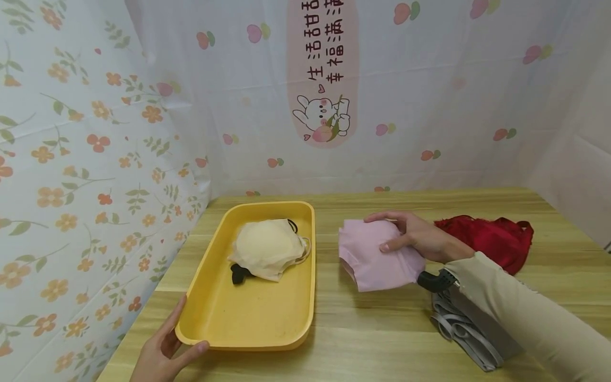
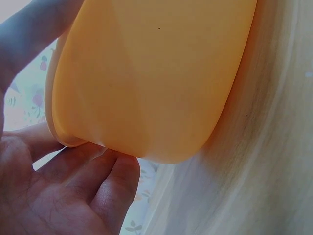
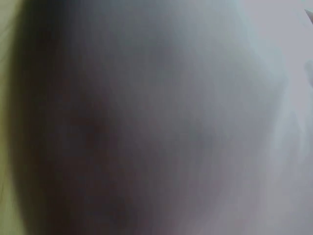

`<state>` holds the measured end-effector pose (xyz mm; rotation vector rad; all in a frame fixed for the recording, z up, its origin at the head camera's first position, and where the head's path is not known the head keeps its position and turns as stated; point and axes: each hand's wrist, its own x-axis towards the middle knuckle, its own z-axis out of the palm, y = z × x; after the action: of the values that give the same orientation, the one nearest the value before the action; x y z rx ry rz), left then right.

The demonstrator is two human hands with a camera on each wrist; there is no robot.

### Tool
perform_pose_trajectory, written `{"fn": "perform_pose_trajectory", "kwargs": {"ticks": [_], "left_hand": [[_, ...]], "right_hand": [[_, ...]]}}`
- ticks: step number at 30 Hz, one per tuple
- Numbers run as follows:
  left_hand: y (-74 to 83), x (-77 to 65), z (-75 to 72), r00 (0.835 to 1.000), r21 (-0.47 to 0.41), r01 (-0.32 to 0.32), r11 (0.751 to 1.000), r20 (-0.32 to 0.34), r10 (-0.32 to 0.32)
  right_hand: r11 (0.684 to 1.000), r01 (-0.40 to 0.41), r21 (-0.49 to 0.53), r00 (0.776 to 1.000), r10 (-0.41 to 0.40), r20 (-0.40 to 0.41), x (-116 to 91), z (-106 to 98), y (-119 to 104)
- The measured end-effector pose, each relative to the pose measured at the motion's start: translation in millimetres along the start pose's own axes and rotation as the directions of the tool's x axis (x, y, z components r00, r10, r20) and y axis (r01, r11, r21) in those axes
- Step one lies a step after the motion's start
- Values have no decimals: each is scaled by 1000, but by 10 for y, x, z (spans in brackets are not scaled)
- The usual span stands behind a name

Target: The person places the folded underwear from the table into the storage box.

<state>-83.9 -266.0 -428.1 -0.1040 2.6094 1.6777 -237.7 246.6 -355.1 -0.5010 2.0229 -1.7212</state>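
Note:
My right hand grips a folded pale pink garment, possibly underwear, with the thumb on top and the fingers along its far edge. It is above the table, right of a yellow tray. At the tray's near left corner, my left hand holds the rim; in the left wrist view, the fingers bear against the tray's outside wall. Inside the tray sits a cream garment with thin straps, beside a small black item. A blurred close surface fills most of the right wrist view.
A shiny red garment with a ruffled edge lies behind the right forearm. Partly under that forearm is a grey folded garment with straps. Floral curtains close off the wooden table at the back and left.

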Motion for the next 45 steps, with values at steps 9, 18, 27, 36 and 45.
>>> {"fn": "perform_pose_trajectory", "kwargs": {"ticks": [9, 18, 27, 36, 45], "left_hand": [[-15, -3, -3, 1000, -34, 0, 999, 14, 1], [20, -8, -11, 1000, -9, 6, 1000, 11, -6], [23, -20, -16, 1000, -28, -22, 999, 9, 22], [34, -36, -16, 1000, -18, -19, 1000, 5, 19], [32, -35, -27, 1000, -17, -1, 1000, 10, 1]], "right_hand": [[999, 0, 48, 1000, -1, 15, 90, 155, -54], [996, -3, 91, 1000, 2, 11, 148, 267, -99], [987, 30, 161, 999, -32, 15, 223, 400, -59], [978, 23, 208, 999, -18, -28, 298, 584, -30], [967, 19, 253, 1000, -14, -24, 439, 835, -84]]}}
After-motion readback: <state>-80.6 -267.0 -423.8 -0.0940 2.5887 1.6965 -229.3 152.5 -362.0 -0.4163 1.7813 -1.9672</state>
